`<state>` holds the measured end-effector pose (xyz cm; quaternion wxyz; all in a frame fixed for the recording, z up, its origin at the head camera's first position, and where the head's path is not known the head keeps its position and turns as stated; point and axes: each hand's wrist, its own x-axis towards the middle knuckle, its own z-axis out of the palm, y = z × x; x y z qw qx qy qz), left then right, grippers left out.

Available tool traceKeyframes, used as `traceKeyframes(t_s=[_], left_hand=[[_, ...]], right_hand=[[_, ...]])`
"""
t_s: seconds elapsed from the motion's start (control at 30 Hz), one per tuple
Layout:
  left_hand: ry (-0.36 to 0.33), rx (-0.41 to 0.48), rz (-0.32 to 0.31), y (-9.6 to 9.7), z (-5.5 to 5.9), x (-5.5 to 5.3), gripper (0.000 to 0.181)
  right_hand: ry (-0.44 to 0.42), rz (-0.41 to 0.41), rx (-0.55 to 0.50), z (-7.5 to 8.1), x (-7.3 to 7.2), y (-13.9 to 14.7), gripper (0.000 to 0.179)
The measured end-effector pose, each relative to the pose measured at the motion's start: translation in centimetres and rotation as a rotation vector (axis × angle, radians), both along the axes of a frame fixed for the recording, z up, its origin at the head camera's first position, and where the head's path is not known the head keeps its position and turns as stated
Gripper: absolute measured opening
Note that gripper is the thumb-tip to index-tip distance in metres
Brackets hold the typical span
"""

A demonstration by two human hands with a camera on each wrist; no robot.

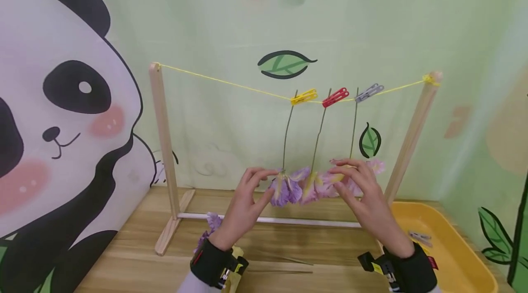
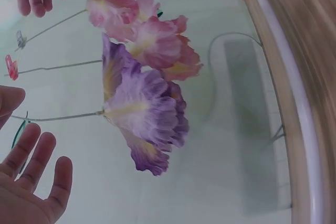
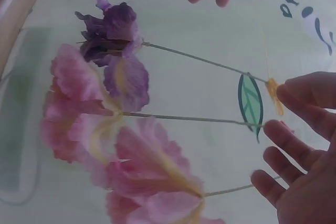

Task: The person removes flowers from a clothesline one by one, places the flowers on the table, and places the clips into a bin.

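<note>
Three artificial flowers hang upside down by wire stems from a yellow string (image 1: pixel 222 83). A yellow clothespin (image 1: pixel 304 96), a red clothespin (image 1: pixel 335 97) and a grey clothespin (image 1: pixel 369 93) clip the stems. The purple flower (image 2: pixel 149 103) is leftmost, with a pink flower (image 1: pixel 311 188) in the middle and another pink flower (image 3: pixel 152 169) on the right. My left hand (image 1: pixel 245 206) is beside the purple flower, fingers spread and apart from its stem in the left wrist view. My right hand (image 1: pixel 366 196) is by the right pink flower, fingers loosely extended, holding nothing visible.
Wooden posts (image 1: pixel 164 141) and a white bar (image 1: pixel 305 222) form the frame. A yellow tray (image 1: pixel 462 261) with clothespins (image 1: pixel 420 237) stands at right. Another purple flower (image 1: pixel 214 220) is partly behind my left wrist. Loose stems (image 1: pixel 284 272) lie on the table.
</note>
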<state>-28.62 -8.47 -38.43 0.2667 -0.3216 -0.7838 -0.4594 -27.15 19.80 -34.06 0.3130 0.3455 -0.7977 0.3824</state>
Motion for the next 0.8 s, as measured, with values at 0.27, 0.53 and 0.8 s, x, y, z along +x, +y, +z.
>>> traceKeyframes(t_s=[0.27, 0.53, 0.8], left_hand=[[0.036, 0.027, 0.019, 1.0, 2.4, -0.3, 0.043], [0.053, 0.081, 0.029, 1.5, 3.6, -2.2, 0.049], [0.053, 0.065, 0.044, 2.2, 5.1, -2.7, 0.051]], right_hand=[[0.207, -0.038, 0.03, 4.3, -0.9, -1.5, 0.036], [0.182, -0.006, 0.0, 10.6, -2.5, -2.9, 0.039], [0.229, -0.109, 0.209, 13.1, -4.7, -4.1, 0.051]])
